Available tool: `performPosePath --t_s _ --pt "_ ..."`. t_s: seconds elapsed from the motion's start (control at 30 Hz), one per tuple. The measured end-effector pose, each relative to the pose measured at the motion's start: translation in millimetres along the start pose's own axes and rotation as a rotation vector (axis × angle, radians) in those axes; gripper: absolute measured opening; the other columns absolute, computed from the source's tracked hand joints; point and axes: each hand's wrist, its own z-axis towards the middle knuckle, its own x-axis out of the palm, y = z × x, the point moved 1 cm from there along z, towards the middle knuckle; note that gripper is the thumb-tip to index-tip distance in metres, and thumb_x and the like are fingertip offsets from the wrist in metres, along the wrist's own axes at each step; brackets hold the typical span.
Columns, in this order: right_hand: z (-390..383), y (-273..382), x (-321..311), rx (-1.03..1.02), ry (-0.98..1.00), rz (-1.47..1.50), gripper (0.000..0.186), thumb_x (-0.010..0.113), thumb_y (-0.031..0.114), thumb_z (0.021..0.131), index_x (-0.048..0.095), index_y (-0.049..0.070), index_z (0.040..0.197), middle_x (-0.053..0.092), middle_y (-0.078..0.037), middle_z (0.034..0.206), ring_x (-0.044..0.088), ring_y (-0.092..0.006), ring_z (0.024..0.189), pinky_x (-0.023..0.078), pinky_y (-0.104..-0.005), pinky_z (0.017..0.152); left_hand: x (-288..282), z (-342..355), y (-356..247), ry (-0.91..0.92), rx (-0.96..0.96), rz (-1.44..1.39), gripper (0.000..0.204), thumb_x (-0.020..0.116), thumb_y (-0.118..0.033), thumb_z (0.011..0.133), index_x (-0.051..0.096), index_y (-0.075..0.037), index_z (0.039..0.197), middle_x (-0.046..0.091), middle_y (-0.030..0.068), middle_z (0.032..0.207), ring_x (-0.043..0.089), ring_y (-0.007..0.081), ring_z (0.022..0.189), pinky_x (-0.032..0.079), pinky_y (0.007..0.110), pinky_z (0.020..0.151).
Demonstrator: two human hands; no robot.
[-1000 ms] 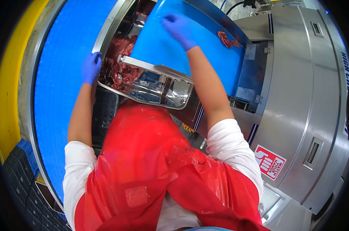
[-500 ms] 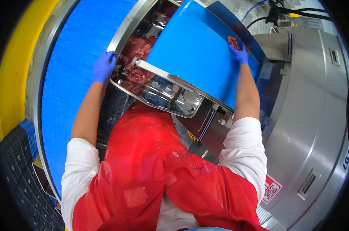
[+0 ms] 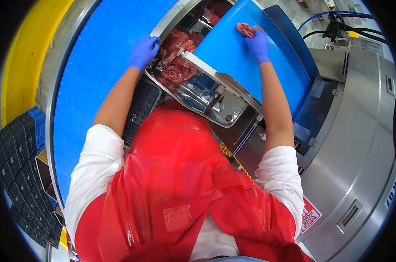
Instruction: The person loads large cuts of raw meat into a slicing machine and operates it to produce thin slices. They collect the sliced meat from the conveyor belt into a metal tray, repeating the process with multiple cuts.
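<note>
In a violet-blue glove, my right hand (image 3: 257,45) grips a small piece of raw red meat (image 3: 244,29) over the blue conveyor belt (image 3: 226,52) of a steel machine. My left hand (image 3: 144,52), gloved alike, has its fingers curled at the near-left rim of a steel tray (image 3: 169,19). Sliced raw meat (image 3: 178,65) lies in the tray, below the belt's end. Part of the tray is hidden under the belt and its metal end bar (image 3: 202,63).
A wide blue work surface (image 3: 97,65) runs along my left. The steel machine housing (image 3: 346,144) stands on the right. Black crates (image 3: 21,170) are stacked at lower left, and a black perforated crate (image 3: 141,102) sits below the tray. Black cables (image 3: 333,26) hang at upper right.
My right hand has moved left and up across the belt with the piece of meat. My left hand stays at the tray's rim. The whole view has shifted slightly.
</note>
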Motion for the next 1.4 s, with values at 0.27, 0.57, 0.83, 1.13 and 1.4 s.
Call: performPosePath --t_s 0.27,0.57,0.83,1.13,1.4 --pt "-41.9 129.1 -2.5 -0.235 0.206 0.545 0.044 0.067 0.021 0.072 0.059 0.006 0.113 0.066 -0.014 0.098 0.064 -0.0246 0.087 0.051 -0.0341 0.078 4.7 2.9 5.0 -0.001 -0.007 0.011 0.018 0.053 -0.023 0.083 0.063 -0.015 0.096 0.058 0.0131 0.087 0.059 0.0324 0.08 0.048 0.041 0.069" --pt "-101.9 145.0 -37.4 -0.25 0.131 0.633 0.032 0.067 0.016 0.079 0.062 0.004 0.109 0.065 -0.01 0.1 0.062 -0.0149 0.086 0.051 -0.0288 0.074 0.5 0.3 1.0 -0.019 0.016 0.007 0.017 0.054 -0.022 0.082 0.062 -0.014 0.095 0.058 0.0135 0.086 0.059 0.0336 0.08 0.048 0.043 0.069" --pt "-178.6 19.6 -78.5 0.304 -0.141 0.454 0.026 0.066 0.021 0.079 0.067 0.001 0.096 0.068 -0.01 0.082 0.062 -0.016 0.069 0.049 -0.0298 0.064 9.7 -3.5 10.4 -0.081 0.048 -0.116 0.02 0.053 -0.022 0.084 0.064 -0.013 0.099 0.06 0.0135 0.087 0.06 0.0315 0.081 0.048 0.04 0.071" --pt "-210.7 -27.2 -74.4 0.529 -0.379 0.312 0.027 0.06 0.029 0.078 0.069 0.004 0.084 0.064 -0.013 0.068 0.062 -0.0228 0.059 0.048 -0.0336 0.059 15.0 2.5 14.2 -0.08 0.121 -0.115 0.02 0.055 -0.016 0.084 0.064 -0.012 0.101 0.062 0.0123 0.09 0.061 0.0289 0.08 0.049 0.037 0.071" --pt "-211.9 -22.8 -79.4 0.548 -0.316 0.339 0.027 0.06 0.03 0.079 0.068 0.005 0.082 0.063 -0.012 0.066 0.06 -0.0228 0.058 0.046 -0.033 0.056 0.0 2.8 -4.6 -0.044 0.074 -0.005 0.016 0.056 -0.015 0.081 0.064 -0.014 0.096 0.056 0.0099 0.077 0.057 0.026 0.067 0.046 0.037 0.06"
